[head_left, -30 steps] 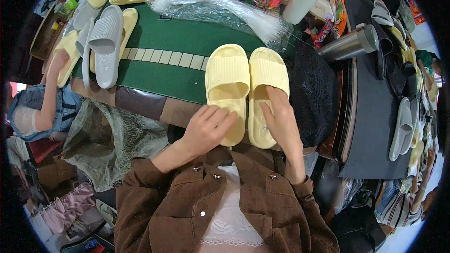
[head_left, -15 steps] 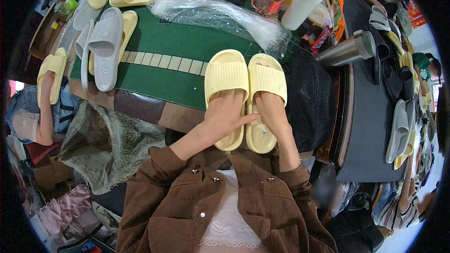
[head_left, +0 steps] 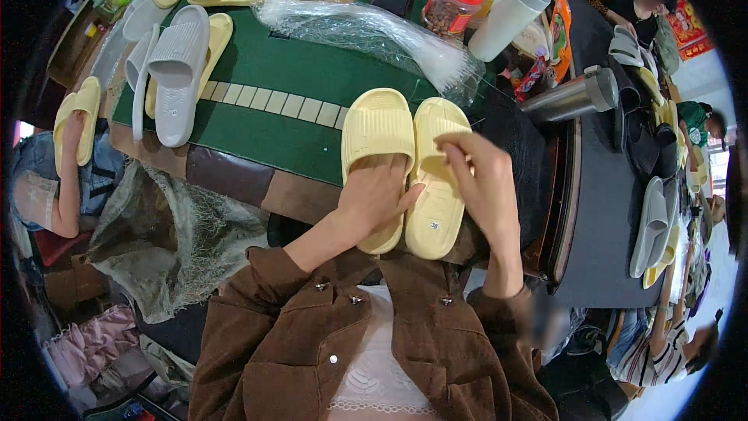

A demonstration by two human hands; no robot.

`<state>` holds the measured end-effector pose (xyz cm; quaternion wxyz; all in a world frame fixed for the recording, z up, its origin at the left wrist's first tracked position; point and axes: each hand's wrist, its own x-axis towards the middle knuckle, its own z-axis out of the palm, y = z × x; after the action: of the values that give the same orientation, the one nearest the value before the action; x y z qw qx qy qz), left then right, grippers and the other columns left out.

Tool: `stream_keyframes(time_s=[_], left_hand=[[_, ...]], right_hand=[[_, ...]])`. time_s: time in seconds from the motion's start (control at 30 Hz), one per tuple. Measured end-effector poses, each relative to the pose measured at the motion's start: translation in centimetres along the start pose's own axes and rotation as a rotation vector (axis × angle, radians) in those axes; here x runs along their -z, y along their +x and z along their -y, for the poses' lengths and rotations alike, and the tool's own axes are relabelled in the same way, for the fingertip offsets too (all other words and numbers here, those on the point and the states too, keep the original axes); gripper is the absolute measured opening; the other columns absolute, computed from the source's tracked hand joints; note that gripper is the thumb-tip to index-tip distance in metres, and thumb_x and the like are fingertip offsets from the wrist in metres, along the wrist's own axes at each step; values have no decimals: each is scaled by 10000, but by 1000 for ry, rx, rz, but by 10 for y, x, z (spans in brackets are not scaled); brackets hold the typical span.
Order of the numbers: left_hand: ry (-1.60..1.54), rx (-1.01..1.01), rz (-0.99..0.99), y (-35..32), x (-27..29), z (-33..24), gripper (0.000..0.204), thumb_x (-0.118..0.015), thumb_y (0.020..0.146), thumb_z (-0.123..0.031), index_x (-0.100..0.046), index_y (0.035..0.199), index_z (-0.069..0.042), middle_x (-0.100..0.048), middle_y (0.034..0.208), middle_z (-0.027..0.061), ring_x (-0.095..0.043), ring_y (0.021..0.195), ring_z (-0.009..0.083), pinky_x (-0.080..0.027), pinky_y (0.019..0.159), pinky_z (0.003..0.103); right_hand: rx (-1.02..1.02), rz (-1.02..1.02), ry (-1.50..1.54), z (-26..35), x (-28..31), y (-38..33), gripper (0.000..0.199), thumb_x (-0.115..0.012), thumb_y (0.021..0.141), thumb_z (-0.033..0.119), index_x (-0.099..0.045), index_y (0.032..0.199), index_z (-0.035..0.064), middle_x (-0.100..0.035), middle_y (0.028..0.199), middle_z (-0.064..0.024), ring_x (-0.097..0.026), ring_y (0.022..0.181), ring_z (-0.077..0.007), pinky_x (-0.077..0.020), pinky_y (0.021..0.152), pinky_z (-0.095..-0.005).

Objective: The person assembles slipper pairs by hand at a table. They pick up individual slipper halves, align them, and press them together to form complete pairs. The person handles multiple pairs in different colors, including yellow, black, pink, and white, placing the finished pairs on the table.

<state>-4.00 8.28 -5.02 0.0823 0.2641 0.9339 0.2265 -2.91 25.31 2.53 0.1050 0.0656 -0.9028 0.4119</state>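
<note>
Two yellow slippers side by side, frame centre, toes up. Left hand (head_left: 374, 195) in left slipper (head_left: 378, 125), fingers under strap; fingertips hidden, can't tell if clenched. Right hand (head_left: 485, 175) over right slipper (head_left: 431, 214), fingers half curled, thumb near forefinger; can't tell if pinching strap. Green mat (head_left: 300, 145) beyond. Grey slipper (head_left: 175, 97) upper left. Red-lid jar (head_left: 448, 15), white bottle (head_left: 508, 19) upper right; steel cup (head_left: 573, 97) below them.
</note>
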Motion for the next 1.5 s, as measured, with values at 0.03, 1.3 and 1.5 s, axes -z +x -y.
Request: stream_keyframes(time_s=[0.03,1.3,1.5], left_hand=[[-5,-12,-30,-1,0,-1,567,-530,936,-437,-511,1173,77,-535,1131,242,-543,1076,384,-431,930,476],[-425,-206,-485,82,35,23,146,-601,911,-65,-637,1033,6,-669,904,149,-654,740,263,-509,659,349],[-576,-127,-561,73,31,23,116,-598,932,-80,-668,963,8,-622,848,112,-609,706,210,-473,624,314]], right_hand=[[13,17,-4,-7,-1,14,145,-604,876,54,-675,986,-9,-673,955,-188,-665,875,-360,-521,754,-398],[59,-228,109,-54,-51,44,187,-594,868,8,-633,1051,9,-644,897,-124,-638,751,-235,-503,668,-331],[-122,-277,369,-67,-55,48,227,-539,939,74,-606,1142,-3,-680,956,-96,-615,683,-133,-492,649,-283]])
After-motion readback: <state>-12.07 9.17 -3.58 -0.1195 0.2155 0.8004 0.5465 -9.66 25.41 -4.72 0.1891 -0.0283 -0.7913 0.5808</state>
